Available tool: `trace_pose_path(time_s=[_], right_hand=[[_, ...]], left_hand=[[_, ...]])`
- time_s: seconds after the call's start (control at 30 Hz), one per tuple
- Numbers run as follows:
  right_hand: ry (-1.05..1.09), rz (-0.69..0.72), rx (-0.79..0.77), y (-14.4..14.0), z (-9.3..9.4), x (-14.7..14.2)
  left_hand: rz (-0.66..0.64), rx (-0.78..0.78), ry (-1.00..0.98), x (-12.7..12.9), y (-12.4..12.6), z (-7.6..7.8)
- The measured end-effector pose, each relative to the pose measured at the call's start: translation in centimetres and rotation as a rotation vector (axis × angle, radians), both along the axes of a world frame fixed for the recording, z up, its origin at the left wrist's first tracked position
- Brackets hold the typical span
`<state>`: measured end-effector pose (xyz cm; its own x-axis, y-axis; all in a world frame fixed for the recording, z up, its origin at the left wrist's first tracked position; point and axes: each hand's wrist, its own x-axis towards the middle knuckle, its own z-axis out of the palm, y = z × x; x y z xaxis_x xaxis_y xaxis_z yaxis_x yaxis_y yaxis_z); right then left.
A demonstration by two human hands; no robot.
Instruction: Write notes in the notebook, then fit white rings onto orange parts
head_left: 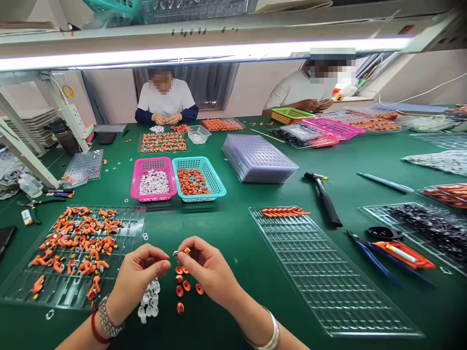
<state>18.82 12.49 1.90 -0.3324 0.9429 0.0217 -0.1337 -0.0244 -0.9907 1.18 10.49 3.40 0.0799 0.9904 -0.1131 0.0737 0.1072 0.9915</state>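
Observation:
My right hand (pixel 209 267) pinches a small orange part with a silvery metal end (pixel 175 253) above the green mat; the fingers cover most of it. My left hand (pixel 144 267) is closed in a pinch just beside it, and whatever is at its fingertips is too small to make out. Below my hands lie several small white plastic caps (pixel 149 301) and several orange ring-like pieces (pixel 180 291). To the left, a clear moulded tray (pixel 127 228) carries a loose heap of orange parts with metal ends (pixel 78 236).
Ahead stand a pink basket (pixel 133 180) of white caps and a turquoise basket (pixel 220 187) of orange pieces. On the right lie a long clear tray (pixel 328 282), a hammer (pixel 326 201) and blue-handled pliers (pixel 379 262). Stacked trays (pixel 259 158) stand mid-table. Two people work opposite.

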Motion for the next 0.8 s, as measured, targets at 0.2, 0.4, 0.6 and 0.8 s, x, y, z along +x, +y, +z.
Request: trace_pose_path(time_s=[0.2,0.4,0.6,0.8], right_hand=[[0.042,0.037,-0.050,0.22,-0.18,0.05],[0.065,0.051,-0.085,0.13,0.03,-0.02],[0.075,0.072,-0.112,0.36,-0.01,0.12],[0.069,0.123,-0.146,0.38,0.12,0.26]], left_hand=[[-0.044,-0.069,-0.114,-0.01,0.03,-0.05],[-0.037,-0.104,-0.155,0.24,-0.16,-0.02],[-0.057,-0.063,-0.123,0.46,-0.23,0.10],[-0.035,-0.015,-0.075,0.56,-0.40,0.08]])
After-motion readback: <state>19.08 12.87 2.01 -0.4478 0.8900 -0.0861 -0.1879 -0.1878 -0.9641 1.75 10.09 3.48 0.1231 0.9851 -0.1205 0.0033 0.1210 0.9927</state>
